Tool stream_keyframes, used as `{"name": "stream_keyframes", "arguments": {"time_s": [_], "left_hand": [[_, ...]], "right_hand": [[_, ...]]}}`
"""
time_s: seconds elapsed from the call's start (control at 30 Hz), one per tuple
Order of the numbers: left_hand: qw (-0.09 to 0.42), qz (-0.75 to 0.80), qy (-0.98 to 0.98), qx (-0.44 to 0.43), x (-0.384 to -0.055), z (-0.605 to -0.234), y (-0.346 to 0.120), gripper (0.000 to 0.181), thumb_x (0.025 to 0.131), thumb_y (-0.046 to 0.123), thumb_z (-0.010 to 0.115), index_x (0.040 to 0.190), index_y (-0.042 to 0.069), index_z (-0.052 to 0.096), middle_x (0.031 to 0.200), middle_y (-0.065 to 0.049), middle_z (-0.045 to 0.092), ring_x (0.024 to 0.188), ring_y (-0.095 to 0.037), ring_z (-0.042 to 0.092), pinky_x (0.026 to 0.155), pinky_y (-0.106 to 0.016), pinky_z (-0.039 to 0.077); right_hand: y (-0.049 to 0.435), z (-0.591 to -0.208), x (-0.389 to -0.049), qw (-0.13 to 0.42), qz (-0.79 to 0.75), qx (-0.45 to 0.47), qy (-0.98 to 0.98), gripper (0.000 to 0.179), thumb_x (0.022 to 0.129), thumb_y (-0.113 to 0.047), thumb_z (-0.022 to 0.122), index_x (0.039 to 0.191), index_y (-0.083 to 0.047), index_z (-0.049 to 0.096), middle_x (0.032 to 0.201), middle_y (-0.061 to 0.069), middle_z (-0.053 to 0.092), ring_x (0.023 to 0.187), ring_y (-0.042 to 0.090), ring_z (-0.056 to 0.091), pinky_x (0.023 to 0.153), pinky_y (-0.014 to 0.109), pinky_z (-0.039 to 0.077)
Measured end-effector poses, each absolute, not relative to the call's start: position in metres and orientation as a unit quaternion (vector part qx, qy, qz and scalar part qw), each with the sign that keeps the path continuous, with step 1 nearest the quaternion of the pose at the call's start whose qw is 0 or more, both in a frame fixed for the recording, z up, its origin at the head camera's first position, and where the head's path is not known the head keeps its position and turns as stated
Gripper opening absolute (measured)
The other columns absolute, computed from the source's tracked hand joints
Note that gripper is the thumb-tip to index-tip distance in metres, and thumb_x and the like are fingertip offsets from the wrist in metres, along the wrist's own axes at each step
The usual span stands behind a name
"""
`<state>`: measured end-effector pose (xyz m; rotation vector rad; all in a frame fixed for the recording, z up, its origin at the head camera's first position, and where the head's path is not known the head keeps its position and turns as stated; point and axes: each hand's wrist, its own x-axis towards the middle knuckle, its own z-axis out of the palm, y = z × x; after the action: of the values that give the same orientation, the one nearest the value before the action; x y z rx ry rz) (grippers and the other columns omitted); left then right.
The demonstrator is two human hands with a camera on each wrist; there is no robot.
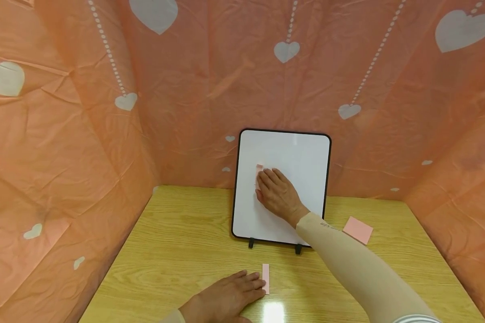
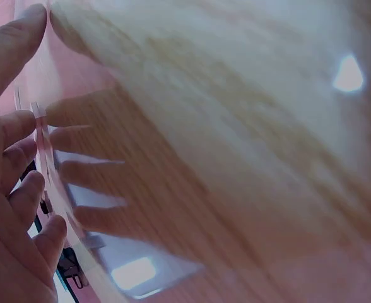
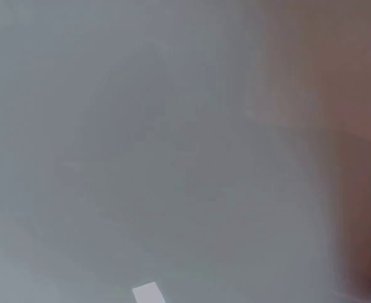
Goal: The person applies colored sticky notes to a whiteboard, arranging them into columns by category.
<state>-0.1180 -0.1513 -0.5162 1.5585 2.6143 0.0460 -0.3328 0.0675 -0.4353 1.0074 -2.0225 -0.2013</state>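
A white board (image 1: 284, 148) with a black frame stands upright on two small black feet. My right hand (image 1: 278, 195) lies flat against it, fingers extended toward the upper left. At those fingertips shows a small pink strip (image 1: 259, 166), partly covered by the hand. In the right wrist view the hand (image 3: 356, 189) is a blur beside the grey-looking board (image 3: 141, 158). My left hand (image 1: 230, 294) rests low over the table, its fingertips at a narrow pink strip (image 1: 266, 273) lying there. In the left wrist view its fingers (image 2: 31, 189) are extended and spread.
A square pink pad (image 1: 358, 230) lies on the wood-grain table (image 1: 178, 233), right of the board. Orange sheeting (image 1: 198, 112) with white hearts encloses the back and sides. The glossy tabletop reflects the left fingers and a bright light.
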Motion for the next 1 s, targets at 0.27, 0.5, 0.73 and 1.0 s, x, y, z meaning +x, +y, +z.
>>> {"name": "stream_keyframes", "arguments": {"time_s": [0.27, 0.5, 0.73, 1.0], "left_hand": [[0.03, 0.021, 0.857, 0.514, -0.12, -0.517, -0.152, 0.072, 0.105, 0.068, 0.039, 0.158, 0.021, 0.049, 0.165, 0.002, 0.045, 0.153, -0.016, 0.043, 0.124, -0.039, 0.041], [0.011, 0.03, 0.855, 0.517, -0.118, -0.519, -0.151, 0.069, 0.107, 0.066, 0.038, 0.156, 0.019, 0.049, 0.162, 0.002, 0.049, 0.15, -0.017, 0.047, 0.123, -0.038, 0.042], [0.049, 0.06, 0.865, 0.496, -0.12, -0.519, -0.148, 0.067, 0.11, 0.063, 0.036, 0.157, 0.018, 0.048, 0.16, 0.003, 0.051, 0.149, -0.015, 0.047, 0.123, -0.038, 0.042], [0.037, 0.06, 0.87, 0.488, -0.124, -0.514, -0.151, 0.057, 0.112, 0.057, 0.037, 0.153, 0.022, 0.054, 0.165, 0.002, 0.045, 0.151, -0.016, 0.044, 0.123, -0.038, 0.042]], "right_hand": [[0.074, -0.438, -0.333, 0.419, -0.106, 0.407, -0.805, 0.049, 0.105, -0.033, 0.059, 0.141, -0.001, 0.064, 0.14, 0.014, 0.068, 0.138, 0.031, 0.059, 0.126, 0.046, 0.038], [0.078, -0.441, -0.332, 0.42, -0.105, 0.41, -0.803, 0.048, 0.107, -0.032, 0.055, 0.143, -0.002, 0.064, 0.142, 0.014, 0.068, 0.14, 0.031, 0.058, 0.127, 0.046, 0.037], [0.08, -0.441, -0.335, 0.425, -0.104, 0.413, -0.798, 0.047, 0.108, -0.032, 0.053, 0.142, -0.001, 0.065, 0.141, 0.014, 0.068, 0.139, 0.031, 0.059, 0.126, 0.046, 0.038], [0.081, -0.44, -0.337, 0.438, -0.093, 0.429, -0.785, 0.048, 0.111, -0.034, 0.048, 0.141, -0.001, 0.065, 0.141, 0.014, 0.068, 0.137, 0.031, 0.06, 0.125, 0.046, 0.04]]}}
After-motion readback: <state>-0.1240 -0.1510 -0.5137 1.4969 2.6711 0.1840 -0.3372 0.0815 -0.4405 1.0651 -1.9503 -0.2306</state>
